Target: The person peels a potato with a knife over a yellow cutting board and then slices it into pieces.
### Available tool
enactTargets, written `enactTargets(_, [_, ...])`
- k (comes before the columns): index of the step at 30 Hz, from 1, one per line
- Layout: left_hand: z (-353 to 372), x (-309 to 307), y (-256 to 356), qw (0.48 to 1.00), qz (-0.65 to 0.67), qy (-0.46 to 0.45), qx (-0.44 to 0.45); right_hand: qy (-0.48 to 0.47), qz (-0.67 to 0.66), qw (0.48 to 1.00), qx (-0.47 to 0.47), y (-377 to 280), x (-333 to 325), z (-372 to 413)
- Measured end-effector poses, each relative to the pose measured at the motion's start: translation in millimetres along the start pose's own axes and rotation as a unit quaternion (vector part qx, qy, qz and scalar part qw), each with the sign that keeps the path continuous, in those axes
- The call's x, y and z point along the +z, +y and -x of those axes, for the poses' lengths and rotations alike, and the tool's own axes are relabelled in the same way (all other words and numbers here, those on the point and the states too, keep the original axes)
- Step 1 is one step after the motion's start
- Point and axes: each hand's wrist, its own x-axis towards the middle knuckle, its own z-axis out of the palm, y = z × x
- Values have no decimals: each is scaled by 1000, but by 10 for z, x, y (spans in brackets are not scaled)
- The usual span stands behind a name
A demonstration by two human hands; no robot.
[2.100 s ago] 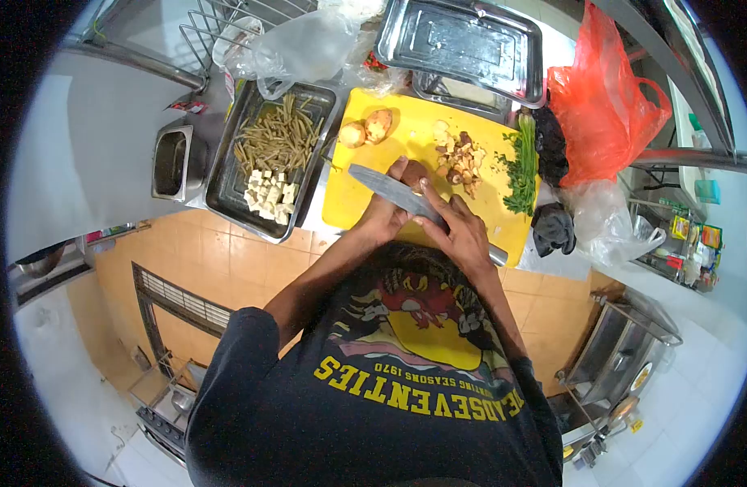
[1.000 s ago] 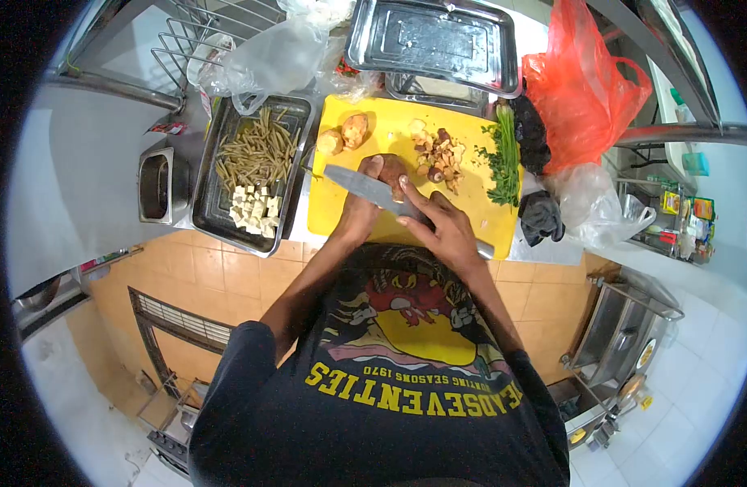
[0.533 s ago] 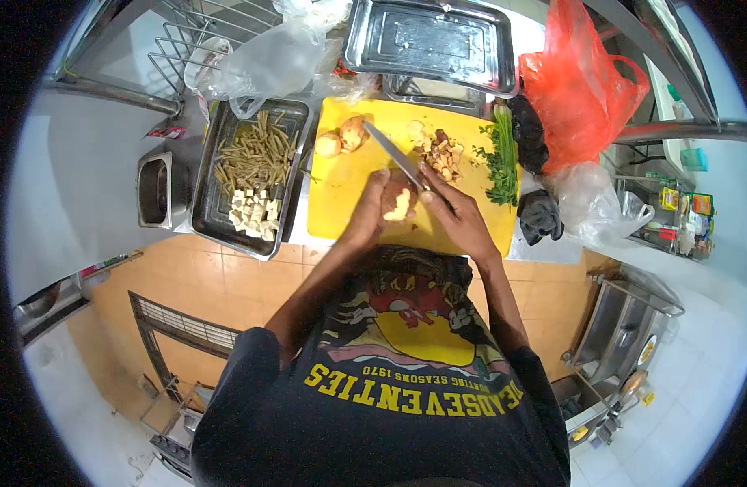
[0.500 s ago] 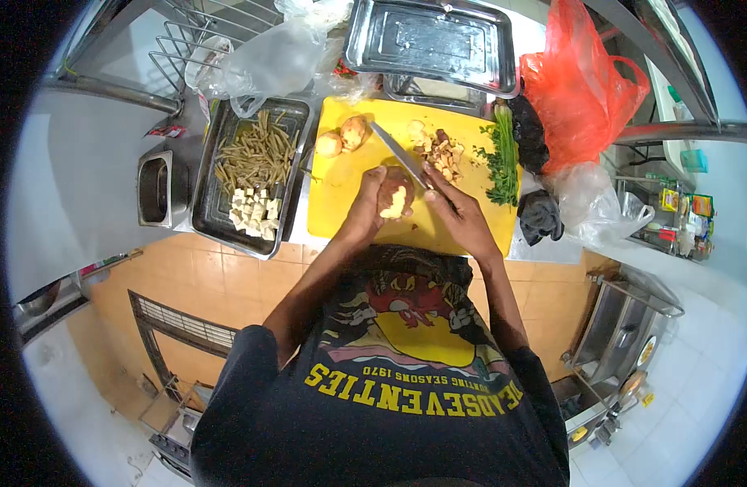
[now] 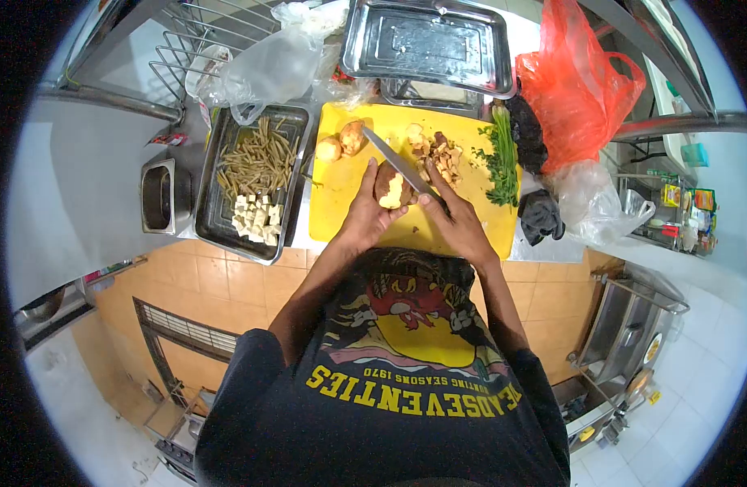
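My left hand is wrapped round a brown potato, which shows a pale peeled patch on its upper side. In my right hand is a knife, its blade slanting up and left across the top of the potato. Both hands are over the yellow cutting board. Two peeled potatoes rest at the board's upper left. A heap of peelings lies right of the blade, and a bunch of green herbs lies along the board's right side.
On the left, a metal tray holds cut beans and white cubes, beside a small steel container. A large metal tray lies beyond the board. A red plastic bag and a clear bag are on the right.
The knife and the potato have shifted slightly left. The potato has turned in my left hand, and its peeled patch now faces more upward.
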Motion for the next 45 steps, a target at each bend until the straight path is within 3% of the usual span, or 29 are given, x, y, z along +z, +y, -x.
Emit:
enactTargets(2, [-17,2,-5,999,30,-13,-18,48,16,996,-69,115,37,-8])
enactTargets(5, [-43,-8,-55,998,53,32,13,1,-34,997,-73,50,64,51])
enactTargets(7, [-56,-67,-71,996,83,-31,24,-12,5,998,-59,2,72,58])
enactTargets(11, [-32,-71,-64,996,73,-30,31,14,78,994,-77,-9,128,52])
enactTargets(13, [26,-87,-24,991,104,-80,-6,17,94,992,-84,-30,139,55])
enactTargets(19, [-26,-36,-127,995,86,-14,45,8,133,986,-96,-148,112,63])
enactTargets(23, [16,-76,-87,995,84,-41,25,21,145,980,-132,-57,164,47])
enactTargets(33, [18,-149,-70,999,42,6,24,7,203,971,-126,-56,139,93])
enactTargets(35, [18,-130,-85,999,44,19,22,41,206,970,-122,-44,210,87])
enactTargets(37, [0,-94,-137,995,39,48,78,49,185,975,-112,-68,248,86])
enactTargets(39, [38,-66,-105,996,28,24,76,58,165,980,-99,-64,209,103])
enactTargets(41, [74,-101,-68,997,16,3,77,35,211,964,-156,-62,92,107])
enactTargets(43, [35,-162,-42,999,33,-36,4,44,215,962,-162,-53,96,105])
enactTargets(45, [2,-91,-139,998,32,-13,54,54,188,970,-147,-30,133,98])
